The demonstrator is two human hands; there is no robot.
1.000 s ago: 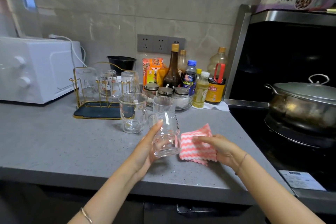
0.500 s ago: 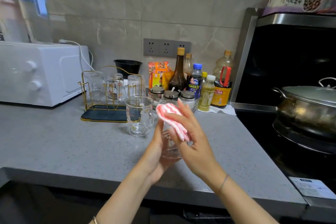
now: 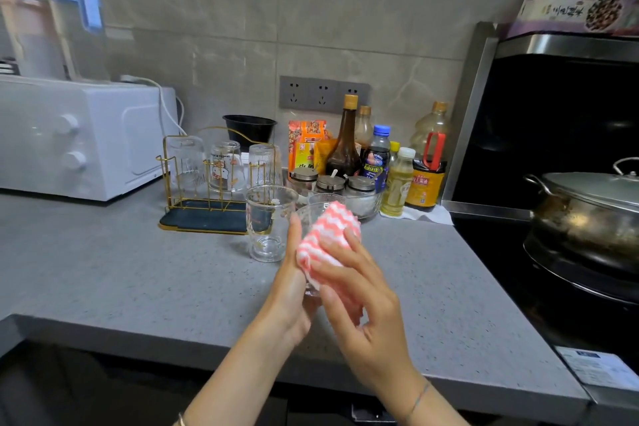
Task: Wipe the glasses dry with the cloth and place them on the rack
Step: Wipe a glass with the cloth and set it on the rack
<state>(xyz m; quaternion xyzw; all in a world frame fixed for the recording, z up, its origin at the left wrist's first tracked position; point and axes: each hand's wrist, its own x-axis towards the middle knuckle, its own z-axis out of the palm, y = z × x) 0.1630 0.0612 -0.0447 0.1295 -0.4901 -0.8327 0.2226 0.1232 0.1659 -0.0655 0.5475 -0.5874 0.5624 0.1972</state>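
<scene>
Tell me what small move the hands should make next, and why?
Probably rotate the clear drinking glass in the left hand so the right hand can rub the pink-and-white striped cloth over its other side. The cloth covers only one side, so it likely isn't ready for the gold wire rack.

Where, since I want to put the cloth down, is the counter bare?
Bare: the counter front-left, between microwave, rack and left hand; also between right hand and stove. Crowded: the back, with rack, glasses, jars, bottles.
</scene>
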